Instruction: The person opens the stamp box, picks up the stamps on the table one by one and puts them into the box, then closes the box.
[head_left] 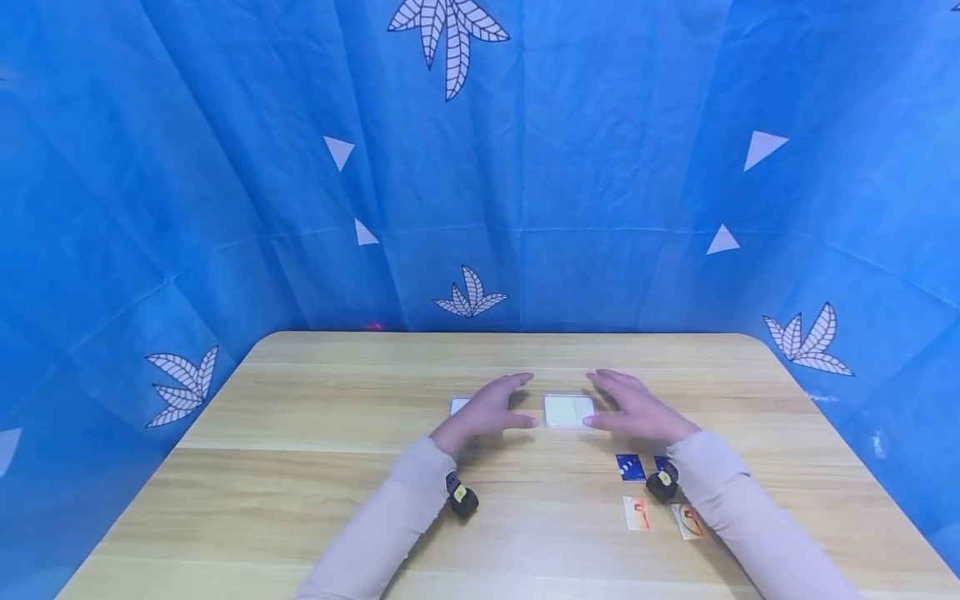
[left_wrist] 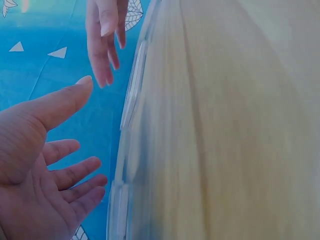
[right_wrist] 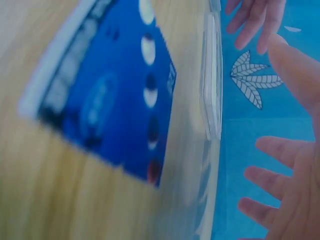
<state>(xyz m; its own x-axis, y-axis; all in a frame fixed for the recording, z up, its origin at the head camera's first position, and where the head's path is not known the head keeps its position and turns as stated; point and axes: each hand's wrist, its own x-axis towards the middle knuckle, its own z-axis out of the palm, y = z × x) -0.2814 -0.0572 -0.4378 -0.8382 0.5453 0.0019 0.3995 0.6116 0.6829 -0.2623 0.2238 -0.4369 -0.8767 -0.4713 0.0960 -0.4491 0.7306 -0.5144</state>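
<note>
- A blue curtain (head_left: 225, 125) is hanging along the table's left, far and right edges, its folds running downward, its print showing white leaves and triangles.
- A table (head_left: 285, 500) of pale wood is spreading beneath, its far corners rounding off, its grain running left to right.
- The left sleeve (head_left: 382, 525) is slanting over the near edge, with a black wrist camera (head_left: 461, 497) sitting at its cuff.
- The left case (head_left: 459, 406), flat and white, is lying toward the far edge, partly hiding behind the left hand.
- The left hand (head_left: 489, 408) is hovering with its fingers loosely extended and its thumb standing apart.
- The right case (head_left: 561, 410), white with a clear rim, is lying between the hands, toward the far edge.
- The right hand (head_left: 637, 408) is mirroring the left, its fingers relaxing and spreading; its thumb is overlapping the case's right side in the head view.
- Two blue cards (head_left: 631, 467) are lying nearer the right edge than the left; two orange cards (head_left: 637, 513) are lying just nearer the near edge.
- The right sleeve (head_left: 757, 517) is slanting over the near edge toward the near right corner.
</note>
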